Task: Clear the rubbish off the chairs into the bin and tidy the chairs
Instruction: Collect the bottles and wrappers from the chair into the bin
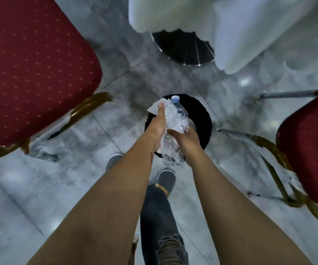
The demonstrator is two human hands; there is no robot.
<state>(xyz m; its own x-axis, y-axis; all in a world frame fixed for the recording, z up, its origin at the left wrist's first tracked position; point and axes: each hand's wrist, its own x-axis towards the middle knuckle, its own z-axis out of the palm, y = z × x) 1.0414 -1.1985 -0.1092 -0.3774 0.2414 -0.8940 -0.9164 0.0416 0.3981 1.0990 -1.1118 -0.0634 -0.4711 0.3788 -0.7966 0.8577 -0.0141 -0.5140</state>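
Fingers (161,109) of the left hand (159,125) lie long and flat up one side of the rubbish, thumb side showing, pressing a scrap of paper (155,107) against a crushed bottle (175,119); the right hand (185,139) cups the other side lower down, fingers curled under where I can't see them, so the whole bundle is sandwiched between two palms rather than gripped in one fist; makes sense, it's too bulky and crinkly for one hand. Bundle hangs right over the black bin (202,119) on the floor, cap end pointing away from the person, so I reckon opening the palms is all it takes to drop it in; the loose paper could flutter wide though. One red chair (30,73) on the left looks bare; the chair (305,159) on the right has something white on its seat, so probably more to fetch.
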